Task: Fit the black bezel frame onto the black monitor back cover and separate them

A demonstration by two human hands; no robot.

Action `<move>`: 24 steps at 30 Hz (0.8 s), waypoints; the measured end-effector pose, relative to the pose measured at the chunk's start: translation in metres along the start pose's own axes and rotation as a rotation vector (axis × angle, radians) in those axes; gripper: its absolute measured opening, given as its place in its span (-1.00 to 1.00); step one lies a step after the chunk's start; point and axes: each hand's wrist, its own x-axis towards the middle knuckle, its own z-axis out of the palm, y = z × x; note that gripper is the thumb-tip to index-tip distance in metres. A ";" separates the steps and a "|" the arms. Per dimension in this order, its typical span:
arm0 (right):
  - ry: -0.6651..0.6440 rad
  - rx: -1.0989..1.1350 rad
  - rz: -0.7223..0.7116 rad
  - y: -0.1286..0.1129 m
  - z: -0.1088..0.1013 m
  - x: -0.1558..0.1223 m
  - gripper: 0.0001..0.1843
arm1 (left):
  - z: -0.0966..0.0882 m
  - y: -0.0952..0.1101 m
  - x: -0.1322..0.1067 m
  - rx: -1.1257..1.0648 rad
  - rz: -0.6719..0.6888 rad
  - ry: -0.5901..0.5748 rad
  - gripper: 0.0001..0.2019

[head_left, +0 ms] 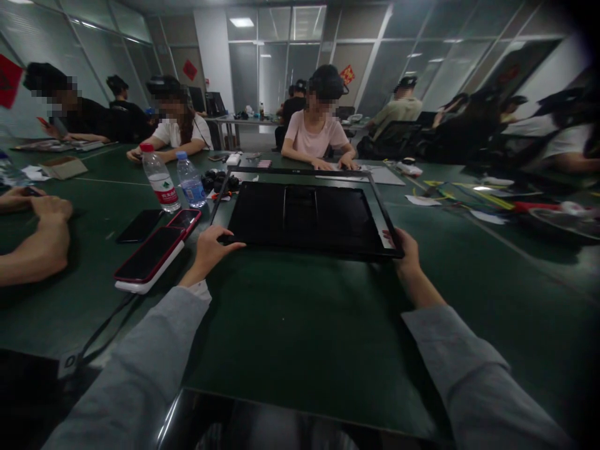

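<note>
Observed: the black panel (304,215) lies flat on the green table (290,325), directly ahead of the person, with its far edge towards a seated person in a pink top (315,139). The left hand (212,245) grasps the near left corner, thumb on the top face and fingers curled at the edge. The right hand (407,250) clasps the near right corner in like manner. Hazards: a red-cased phone (150,255) lies just beside the left hand, and a red-capped water bottle (160,180) stands near the panel's far left corner. Judgement: with 2 corner holds on a wide, thin sheet, both hands should work evenly and keep it level, since uneven effort would likely twist it. Pressure belongs on the rim, not the dark centre, and the left corner should be kept off the phone.
</note>
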 end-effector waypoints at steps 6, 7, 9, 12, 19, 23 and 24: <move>-0.221 0.411 0.235 -0.019 -0.002 -0.005 -0.41 | 0.008 -0.002 0.004 0.056 0.021 -0.053 -0.61; -0.180 0.338 0.179 -0.020 0.003 -0.006 -0.40 | 0.010 -0.002 0.004 0.055 0.026 -0.064 -0.61; -0.072 0.181 0.047 -0.017 0.013 -0.006 -0.35 | 0.013 -0.002 0.004 0.039 0.054 -0.095 -0.64; 0.041 -0.021 -0.067 -0.009 0.026 -0.004 -0.32 | 0.015 0.000 0.002 0.005 0.128 -0.160 -0.71; 0.056 -0.247 0.015 0.000 0.026 0.002 -0.28 | 0.014 0.013 -0.004 0.110 0.220 -0.254 -0.82; 0.042 -0.308 0.042 0.004 0.026 0.006 -0.28 | 0.017 0.014 -0.005 0.127 0.249 -0.277 -0.80; 0.029 -0.311 0.041 0.005 0.026 0.007 -0.28 | 0.018 0.013 -0.005 0.128 0.249 -0.270 -0.80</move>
